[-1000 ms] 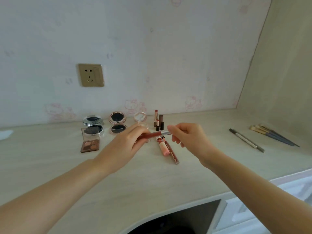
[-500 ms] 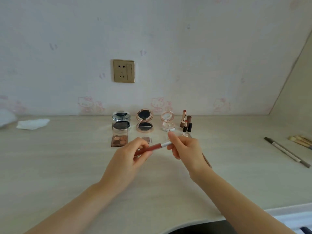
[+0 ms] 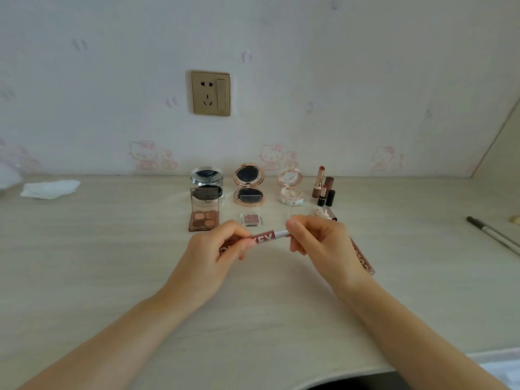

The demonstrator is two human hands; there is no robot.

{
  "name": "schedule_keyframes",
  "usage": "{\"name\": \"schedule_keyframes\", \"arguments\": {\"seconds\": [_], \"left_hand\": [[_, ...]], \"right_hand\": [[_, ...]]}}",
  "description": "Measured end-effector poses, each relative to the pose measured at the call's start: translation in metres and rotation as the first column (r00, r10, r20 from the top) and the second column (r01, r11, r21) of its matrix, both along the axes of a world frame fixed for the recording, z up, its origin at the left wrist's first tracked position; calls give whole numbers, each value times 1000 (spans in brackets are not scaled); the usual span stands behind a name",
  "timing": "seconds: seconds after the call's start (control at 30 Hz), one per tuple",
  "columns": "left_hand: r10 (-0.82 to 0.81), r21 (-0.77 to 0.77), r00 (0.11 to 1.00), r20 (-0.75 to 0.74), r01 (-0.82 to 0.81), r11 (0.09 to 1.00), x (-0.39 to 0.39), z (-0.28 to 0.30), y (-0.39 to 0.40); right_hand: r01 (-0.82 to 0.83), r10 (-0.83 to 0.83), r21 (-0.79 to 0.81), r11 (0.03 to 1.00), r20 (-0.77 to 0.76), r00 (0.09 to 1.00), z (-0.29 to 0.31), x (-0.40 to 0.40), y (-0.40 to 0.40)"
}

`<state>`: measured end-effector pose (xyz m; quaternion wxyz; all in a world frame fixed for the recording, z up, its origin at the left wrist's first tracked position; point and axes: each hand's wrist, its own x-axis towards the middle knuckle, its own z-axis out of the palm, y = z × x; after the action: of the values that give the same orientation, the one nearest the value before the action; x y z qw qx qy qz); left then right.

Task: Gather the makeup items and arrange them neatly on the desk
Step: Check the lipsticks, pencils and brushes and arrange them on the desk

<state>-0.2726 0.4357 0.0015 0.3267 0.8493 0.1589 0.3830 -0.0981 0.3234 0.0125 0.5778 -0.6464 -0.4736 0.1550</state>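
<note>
A reddish-brown lip pencil [image 3: 266, 237] with white lettering is held over the desk [image 3: 112, 277], roughly level and slightly tilted up toward the right. Its left part is gripped by the left hand [image 3: 222, 249], fingers curled round the barrel, and its silvery right end is pinched by the fingertips of the right hand [image 3: 320, 243].

Just beyond the grip, a small clear square pan [image 3: 251, 219] is seen on the desk, with a four-shade eyeshadow palette [image 3: 204, 219] a bit to its left. Farther back behind the grip, three open compacts are lined up: a silver one [image 3: 206, 182], a rose-gold one [image 3: 249, 184] and a pale pink one [image 3: 291, 187]. Right of those, a few lipsticks [image 3: 323, 187] are stood upright.

Under the right hand, another brown tube [image 3: 363, 257] is partly hidden, lying flat. Well off to the right a grey pencil [image 3: 492, 233] is lying, and far left a white tissue [image 3: 50, 188].
</note>
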Motion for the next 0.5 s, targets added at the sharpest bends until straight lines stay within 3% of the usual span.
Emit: {"name": "schedule_keyframes", "arguments": {"seconds": [0.17, 0.3, 0.5], "left_hand": [[14, -47, 1000, 0, -14, 999, -1, -1, 2], [39, 19, 999, -20, -39, 999, -1, -1, 1], [153, 264, 986, -73, -129, 956, -3, 0, 0]], "right_hand": [[-88, 89, 23, 996, -62, 994, 0, -1, -3], [-110, 106, -21, 994, -120, 987, 3, -4, -6], [0, 2, -41, 999, 56, 998, 3, -6, -4]]}}
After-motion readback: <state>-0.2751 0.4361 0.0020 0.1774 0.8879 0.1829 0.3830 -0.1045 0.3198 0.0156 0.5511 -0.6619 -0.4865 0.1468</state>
